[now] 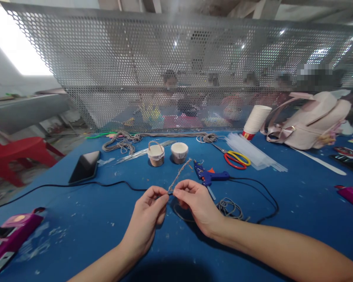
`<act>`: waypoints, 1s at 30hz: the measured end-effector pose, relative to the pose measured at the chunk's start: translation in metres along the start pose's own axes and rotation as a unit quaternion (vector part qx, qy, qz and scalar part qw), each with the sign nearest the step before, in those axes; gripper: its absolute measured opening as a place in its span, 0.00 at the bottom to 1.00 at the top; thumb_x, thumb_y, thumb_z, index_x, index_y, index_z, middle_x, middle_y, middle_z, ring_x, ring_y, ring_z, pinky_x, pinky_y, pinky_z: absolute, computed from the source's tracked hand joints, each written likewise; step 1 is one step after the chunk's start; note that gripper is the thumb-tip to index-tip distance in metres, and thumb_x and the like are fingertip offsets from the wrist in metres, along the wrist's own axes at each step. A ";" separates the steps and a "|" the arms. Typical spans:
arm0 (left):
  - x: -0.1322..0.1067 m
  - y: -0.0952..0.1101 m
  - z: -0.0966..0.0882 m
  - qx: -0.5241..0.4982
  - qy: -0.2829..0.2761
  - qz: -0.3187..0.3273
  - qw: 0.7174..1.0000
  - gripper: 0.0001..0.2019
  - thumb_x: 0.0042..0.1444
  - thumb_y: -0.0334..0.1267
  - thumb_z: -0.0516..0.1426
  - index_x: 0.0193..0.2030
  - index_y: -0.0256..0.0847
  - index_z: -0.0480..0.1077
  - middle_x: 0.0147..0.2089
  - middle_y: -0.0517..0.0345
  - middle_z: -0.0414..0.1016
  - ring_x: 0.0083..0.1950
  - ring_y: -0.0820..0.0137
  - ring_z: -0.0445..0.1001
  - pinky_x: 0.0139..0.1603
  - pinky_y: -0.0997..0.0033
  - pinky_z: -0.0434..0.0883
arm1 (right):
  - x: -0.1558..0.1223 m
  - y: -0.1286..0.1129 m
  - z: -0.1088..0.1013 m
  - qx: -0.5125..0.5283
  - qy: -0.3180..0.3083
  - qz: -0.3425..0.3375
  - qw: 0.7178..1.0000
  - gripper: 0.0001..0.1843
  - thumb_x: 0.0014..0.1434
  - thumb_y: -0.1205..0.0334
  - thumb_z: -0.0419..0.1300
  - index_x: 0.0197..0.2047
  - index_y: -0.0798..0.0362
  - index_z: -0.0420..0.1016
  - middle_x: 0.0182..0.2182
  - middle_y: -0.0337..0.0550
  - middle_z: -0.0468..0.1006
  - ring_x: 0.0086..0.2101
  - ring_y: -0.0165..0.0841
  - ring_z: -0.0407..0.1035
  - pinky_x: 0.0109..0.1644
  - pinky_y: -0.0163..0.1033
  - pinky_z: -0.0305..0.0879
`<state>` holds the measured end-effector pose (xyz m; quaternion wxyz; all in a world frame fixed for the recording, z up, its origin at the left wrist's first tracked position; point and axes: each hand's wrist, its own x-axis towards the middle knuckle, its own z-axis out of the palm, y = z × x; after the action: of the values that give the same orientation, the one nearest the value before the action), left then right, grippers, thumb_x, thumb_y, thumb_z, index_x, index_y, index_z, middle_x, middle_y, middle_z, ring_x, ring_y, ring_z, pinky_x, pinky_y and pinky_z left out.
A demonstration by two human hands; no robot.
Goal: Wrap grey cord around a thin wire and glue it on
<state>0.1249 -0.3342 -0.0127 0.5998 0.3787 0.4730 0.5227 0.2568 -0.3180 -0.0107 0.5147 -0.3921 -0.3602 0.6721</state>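
Observation:
My left hand (151,207) and my right hand (194,199) meet at the middle of the table, each with thumb and finger pinched. Between them they hold the lower end of a thin twisted cord (179,175), which sticks up and to the right. Just beyond lies a blue hot glue gun (210,175) on its side, with an orange trigger. Two small cups stand behind the cord: one has a cord handle (156,156), the other has none (179,153). A loose coil of grey cord (231,208) lies beside my right forearm.
Scissors (237,159), clear plastic strips (254,150), stacked paper cups (257,119) and a pink backpack (308,121) lie to the right. A phone (85,166), black cable (111,183) and purple power strip (13,239) are left. A perforated metal screen (111,58) borders the back; people sit beyond.

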 end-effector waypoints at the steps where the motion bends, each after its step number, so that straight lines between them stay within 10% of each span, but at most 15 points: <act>1: 0.000 0.000 0.000 0.006 0.007 0.008 1.000 0.12 0.47 0.42 0.63 0.31 0.38 0.66 0.18 0.71 0.56 0.16 0.84 0.49 0.17 0.80 0.45 | 0.000 0.000 0.000 0.002 -0.001 0.003 1.000 0.11 0.41 0.61 0.67 0.26 0.56 0.70 0.18 0.31 0.67 0.19 0.21 0.55 0.24 0.30 0.50; 30: 0.003 -0.003 -0.001 0.028 0.033 0.020 0.999 0.16 0.44 0.46 0.65 0.24 0.37 0.66 0.13 0.73 0.54 0.14 0.84 0.49 0.14 0.81 0.46 | -0.001 0.004 0.002 0.033 -0.001 0.023 0.999 0.11 0.40 0.62 0.67 0.25 0.56 0.69 0.17 0.30 0.65 0.19 0.21 0.54 0.24 0.30 0.48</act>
<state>0.1252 -0.3315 -0.0161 0.5619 0.3876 0.4994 0.5335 0.2532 -0.3205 -0.0133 0.5112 -0.3821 -0.3289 0.6960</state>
